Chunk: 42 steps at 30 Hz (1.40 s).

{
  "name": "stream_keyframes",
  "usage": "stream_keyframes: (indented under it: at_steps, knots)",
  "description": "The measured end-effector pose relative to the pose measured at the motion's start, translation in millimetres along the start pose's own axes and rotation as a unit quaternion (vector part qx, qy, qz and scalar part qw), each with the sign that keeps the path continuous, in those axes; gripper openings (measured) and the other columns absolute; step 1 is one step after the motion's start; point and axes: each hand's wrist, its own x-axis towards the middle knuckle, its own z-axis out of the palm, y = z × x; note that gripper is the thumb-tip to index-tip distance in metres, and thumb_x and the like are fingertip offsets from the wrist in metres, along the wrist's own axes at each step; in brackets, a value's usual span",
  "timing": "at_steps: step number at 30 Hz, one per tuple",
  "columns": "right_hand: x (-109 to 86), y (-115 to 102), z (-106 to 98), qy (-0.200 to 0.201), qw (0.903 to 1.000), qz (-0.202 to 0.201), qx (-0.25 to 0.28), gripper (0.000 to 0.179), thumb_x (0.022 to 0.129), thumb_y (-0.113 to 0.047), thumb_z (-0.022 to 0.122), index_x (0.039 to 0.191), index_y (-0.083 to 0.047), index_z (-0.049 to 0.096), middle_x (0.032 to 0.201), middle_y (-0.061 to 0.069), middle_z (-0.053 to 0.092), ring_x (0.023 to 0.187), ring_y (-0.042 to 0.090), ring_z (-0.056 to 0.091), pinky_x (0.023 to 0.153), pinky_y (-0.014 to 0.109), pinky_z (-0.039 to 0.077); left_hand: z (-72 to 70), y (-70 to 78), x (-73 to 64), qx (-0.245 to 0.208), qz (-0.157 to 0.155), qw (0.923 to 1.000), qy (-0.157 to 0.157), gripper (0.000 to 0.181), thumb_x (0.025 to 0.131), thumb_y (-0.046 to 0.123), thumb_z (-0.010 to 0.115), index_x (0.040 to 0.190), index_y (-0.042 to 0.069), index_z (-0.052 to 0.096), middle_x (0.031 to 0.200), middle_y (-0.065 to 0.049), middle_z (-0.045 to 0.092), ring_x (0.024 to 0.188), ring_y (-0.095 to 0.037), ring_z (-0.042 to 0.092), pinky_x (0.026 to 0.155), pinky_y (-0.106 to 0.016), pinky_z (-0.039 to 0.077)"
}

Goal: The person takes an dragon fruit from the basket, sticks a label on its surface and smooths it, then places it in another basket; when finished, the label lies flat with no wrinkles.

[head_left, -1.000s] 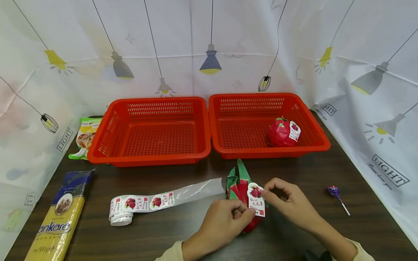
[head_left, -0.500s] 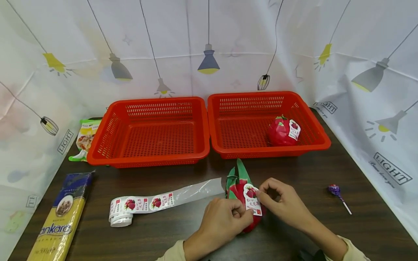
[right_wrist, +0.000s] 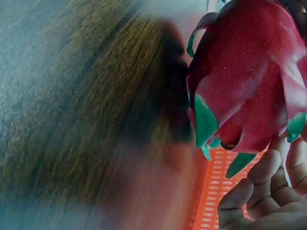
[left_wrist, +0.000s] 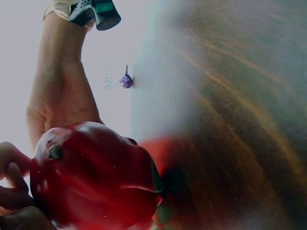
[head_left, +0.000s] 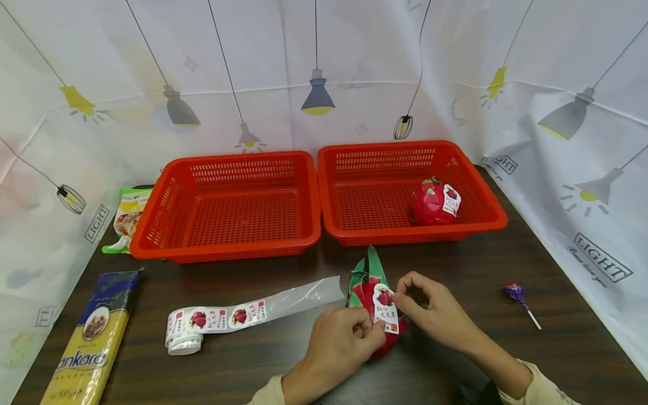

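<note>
A red dragon fruit with green leaf tips lies on the dark table. On its upper face is a white label sticker printed with a dragon fruit. My left hand pinches the sticker's lower left edge between thumb and finger. Opposite it, my right hand pinches the upper right edge. How much of the sticker adheres to the skin is hard to tell. The left wrist view shows the fruit's smooth end; in the right wrist view, its leafy side appears beside curled fingers.
A label roll with its strip unrolled lies left of the fruit. Two red baskets stand behind; the right one holds a labelled dragon fruit. A spaghetti pack, a food bag and a lollipop lie at the sides.
The sticker has come down and left onto the dragon fruit, with both hands still pinching it. The right hand has shifted left and closer to the fruit. The head view has shifted slightly.
</note>
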Motion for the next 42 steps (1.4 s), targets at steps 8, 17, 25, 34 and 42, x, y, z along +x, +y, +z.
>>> stream_keyframes:
  at_steps: [8, 17, 25, 34, 42]
  knots:
    - [0.8, -0.2, -5.4, -0.005, 1.0000, -0.002, 0.008, 0.003, 0.100, -0.013, 0.063, 0.100, -0.016, 0.064, 0.089, -0.001, 0.059, 0.078, 0.010, 0.055, 0.065, 0.026, 0.048, 2.3, 2.2, -5.0, -0.007, -0.002, 0.9990, 0.044, 0.035, 0.077, 0.013, 0.081, 0.076, 0.017, 0.045, 0.073, 0.007, 0.047, 0.069, 0.001, 0.040, 0.053, -0.011, 0.032]
    - [25.7, 19.1, -94.7, 0.172, 0.9812, 0.048, -0.074, 0.018, 0.101, -0.023, 0.061, 0.107, -0.006, 0.066, 0.087, -0.020, 0.062, 0.077, 0.002, 0.055, 0.067, 0.018, 0.045, 11.7, 4.3, -8.3, 0.113, -0.028, 0.9929, 0.022, 0.102, 0.071, 0.060, 0.085, 0.150, 0.018, 0.037, 0.149, -0.004, 0.042, 0.135, -0.022, 0.035, 0.099, -0.049, 0.044]
    - [59.8, 52.5, -185.8, 0.157, 0.9540, 0.151, -0.206, 0.050, 0.102, -0.039, 0.053, 0.122, 0.006, 0.061, 0.094, 0.009, 0.069, 0.078, 0.015, 0.057, 0.059, 0.025, 0.044, 20.1, 0.7, -4.3, 0.136, -0.074, 0.9877, -0.021, 0.137, 0.064, 0.070, 0.085, 0.163, 0.009, 0.013, 0.169, -0.012, 0.015, 0.154, -0.038, 0.019, 0.116, -0.066, 0.028]
    - [81.3, 62.9, -199.6, 0.074, 0.9472, 0.191, -0.247, 0.059, 0.104, -0.037, 0.053, 0.128, 0.016, 0.057, 0.108, 0.035, 0.066, 0.083, 0.033, 0.062, 0.062, 0.030, 0.049, 17.9, -2.5, -0.8, 0.090, -0.099, 0.9898, -0.050, 0.122, 0.067, 0.046, 0.092, 0.158, 0.005, 0.022, 0.165, -0.018, 0.025, 0.151, -0.035, 0.032, 0.112, -0.059, 0.043]
    - [83.0, 58.7, -204.2, 0.068, 0.9439, 0.186, -0.264, 0.048, 0.103, -0.028, 0.055, 0.120, 0.016, 0.062, 0.095, 0.029, 0.070, 0.076, 0.028, 0.060, 0.060, 0.032, 0.047, 16.8, -2.0, 1.8, 0.045, -0.105, 0.9920, -0.054, 0.109, 0.070, 0.038, 0.091, 0.154, 0.010, 0.029, 0.148, -0.008, 0.042, 0.121, -0.022, 0.055, 0.091, -0.045, 0.059]
